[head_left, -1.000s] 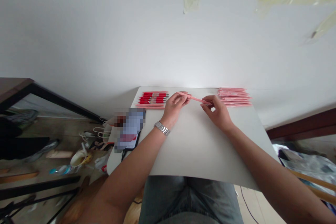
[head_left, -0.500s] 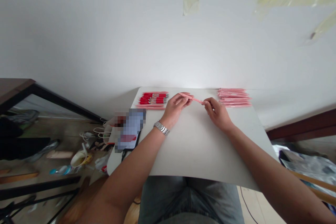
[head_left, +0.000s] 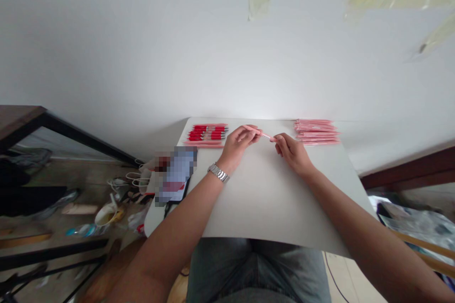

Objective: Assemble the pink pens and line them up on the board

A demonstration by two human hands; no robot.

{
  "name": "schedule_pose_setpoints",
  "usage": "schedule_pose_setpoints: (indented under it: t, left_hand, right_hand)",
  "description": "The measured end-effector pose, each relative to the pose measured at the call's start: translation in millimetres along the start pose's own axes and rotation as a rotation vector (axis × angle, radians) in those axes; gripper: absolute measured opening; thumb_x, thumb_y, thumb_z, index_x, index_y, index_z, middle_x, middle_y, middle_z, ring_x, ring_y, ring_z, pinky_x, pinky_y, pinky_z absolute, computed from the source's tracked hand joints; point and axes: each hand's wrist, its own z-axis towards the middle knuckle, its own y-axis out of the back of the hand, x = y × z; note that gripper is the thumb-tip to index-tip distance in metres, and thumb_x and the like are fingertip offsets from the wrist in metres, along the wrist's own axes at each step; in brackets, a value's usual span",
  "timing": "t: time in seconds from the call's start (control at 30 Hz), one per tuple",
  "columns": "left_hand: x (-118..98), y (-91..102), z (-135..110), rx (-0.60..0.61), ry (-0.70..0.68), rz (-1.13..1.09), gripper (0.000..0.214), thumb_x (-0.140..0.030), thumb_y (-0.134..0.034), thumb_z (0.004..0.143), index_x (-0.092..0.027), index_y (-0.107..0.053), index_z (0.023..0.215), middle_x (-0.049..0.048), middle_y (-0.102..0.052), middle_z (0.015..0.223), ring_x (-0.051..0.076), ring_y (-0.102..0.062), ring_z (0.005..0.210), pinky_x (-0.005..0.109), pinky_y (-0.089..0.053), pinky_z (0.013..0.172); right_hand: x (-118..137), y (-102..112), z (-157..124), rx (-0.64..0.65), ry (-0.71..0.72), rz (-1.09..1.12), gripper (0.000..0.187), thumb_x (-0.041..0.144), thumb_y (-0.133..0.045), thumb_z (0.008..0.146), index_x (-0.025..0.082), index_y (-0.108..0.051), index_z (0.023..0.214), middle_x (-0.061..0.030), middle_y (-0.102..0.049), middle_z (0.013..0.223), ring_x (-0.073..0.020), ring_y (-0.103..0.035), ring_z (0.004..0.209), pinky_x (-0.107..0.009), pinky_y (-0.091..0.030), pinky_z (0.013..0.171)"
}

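Above the far part of the white table, my left hand (head_left: 241,141), with a metal watch on its wrist, is closed round a slim pink pen (head_left: 252,129). The fingers of my right hand (head_left: 289,149) pinch a pink end piece (head_left: 273,139) of that pen. A thin pale section shows between the two pink parts. Left of my left hand lies a row of red pens (head_left: 208,133) with pink pens at its edges. A stack of pink pens (head_left: 316,131), seemingly in clear wrapping, lies beyond my right hand.
A phone-like device (head_left: 177,175), partly pixelated, rests at the left edge of the white table (head_left: 270,199). A wall stands directly behind. On the floor to the left are a bucket (head_left: 105,216), a bottle (head_left: 83,230) and bags. Plastic-wrapped items (head_left: 423,227) are at the right.
My right hand has drawn slightly along the pen, away from my left. A pale thin section now shows where pink was before. My left hand has stayed in place.
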Motion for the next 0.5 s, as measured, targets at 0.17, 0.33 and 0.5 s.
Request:
schedule_pose_setpoints:
  t: [0.17,0.33,0.5]
  left_hand:
    - [2.2,3.3,3.4,-0.121,-0.010,-0.056,0.026,-0.041,-0.081,0.086,-0.018,-0.070,0.093,0.0069,-0.073,0.109,0.019,-0.071,0.106,0.037,-0.056,0.102]
    - [2.7,4.7,4.7,-0.141,0.009,-0.090,0.026,-0.041,-0.081,0.085,-0.018,-0.071,0.094,0.0070,-0.074,0.110,0.018,-0.071,0.106,0.036,-0.056,0.102]
    - [2.6,5.1,3.1,-0.110,0.019,-0.083,0.024,-0.038,-0.079,0.088,-0.017,-0.072,0.097,0.0096,-0.075,0.115,0.018,-0.072,0.107,0.036,-0.056,0.103]
  right_hand:
    - [0.9,-2.1,1.5,-0.122,0.034,-0.023,0.043,0.055,-0.061,0.097,0.023,-0.061,0.125,-0.0043,-0.071,0.094,-0.0160,-0.065,0.069,-0.029,-0.052,0.066]
    - [-3.1,-2.2,2.1,-0.164,0.039,-0.029,0.027,0.047,-0.062,0.096,0.025,-0.065,0.109,-0.0036,-0.073,0.092,-0.0166,-0.068,0.071,-0.029,-0.053,0.066]
    - [-4.7,-2.2,2.7,-0.156,0.034,-0.015,0.030,0.050,-0.060,0.098,0.023,-0.064,0.109,-0.0048,-0.075,0.089,-0.0182,-0.070,0.073,-0.030,-0.053,0.066]
